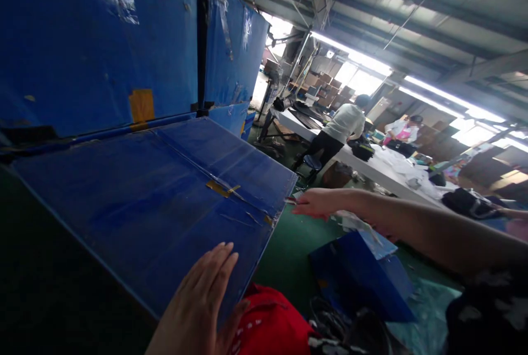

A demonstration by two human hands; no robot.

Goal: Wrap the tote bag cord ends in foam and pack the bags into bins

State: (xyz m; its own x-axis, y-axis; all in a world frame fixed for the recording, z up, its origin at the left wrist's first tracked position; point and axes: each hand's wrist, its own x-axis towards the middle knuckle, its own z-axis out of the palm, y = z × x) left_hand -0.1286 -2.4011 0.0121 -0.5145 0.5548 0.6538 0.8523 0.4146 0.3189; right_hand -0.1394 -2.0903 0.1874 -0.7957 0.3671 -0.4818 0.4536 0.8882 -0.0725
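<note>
A large blue box (136,201), with a lengthwise seam across its top face, lies tilted in front of me. Its surface looks like plastic board, and a strip of brown tape (223,188) crosses the seam. My left hand (206,289) lies flat at the near edge of this face, fingers stretched out and together, holding nothing. At the far right corner, my right hand (315,203) has its fingers closed. A small thin thing (291,200) sticks out from them toward the box edge; its kind is too small to tell.
Tall blue boxes (99,41) stand at the left. On the floor at the right are a smaller blue box (358,272) and clear plastic sheeting (429,300). Red cloth (268,322) shows below me. Two people (344,121) work by a long white table (383,165).
</note>
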